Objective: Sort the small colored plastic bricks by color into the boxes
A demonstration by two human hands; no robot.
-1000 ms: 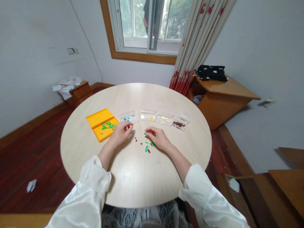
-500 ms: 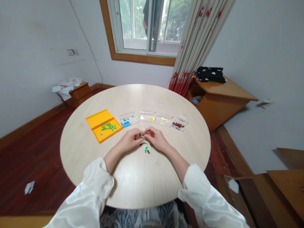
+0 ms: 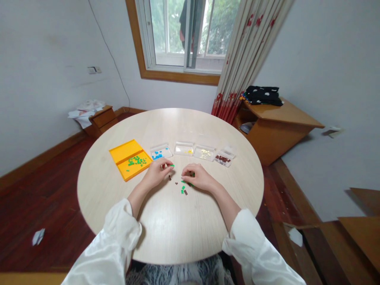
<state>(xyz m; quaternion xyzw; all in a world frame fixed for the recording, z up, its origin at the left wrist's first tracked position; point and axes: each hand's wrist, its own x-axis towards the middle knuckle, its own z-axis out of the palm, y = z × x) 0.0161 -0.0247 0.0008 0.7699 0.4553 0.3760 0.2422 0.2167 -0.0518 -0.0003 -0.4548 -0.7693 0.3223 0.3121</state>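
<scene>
My left hand [image 3: 158, 173] is raised a little over the table, thumb and fingers pinched on a small green building brick [image 3: 172, 165]. My right hand [image 3: 198, 176] rests low on the table, its fingertips closed at a thin green piece [image 3: 183, 181]; more green and brown bits lie partly hidden under this palm. Just in front lie loose green bricks [image 3: 182, 191] and a flat brown brick [image 3: 185, 192]. Small brown pieces [image 3: 170, 177] sit between the two hands.
An open yellow case [image 3: 126, 149] with several green bricks stands at the left. Clear boxes hold blue bricks [image 3: 157, 154], a few yellow ones [image 3: 189, 151], pale ones [image 3: 204, 153] and brown ones [image 3: 223, 158]. The round table [image 3: 175, 237] has a wooden cabinet [image 3: 276, 126] behind it.
My hands were together around a green brick and have parted. The left has moved left with the green brick; the right has come down to the pieces on the table.
</scene>
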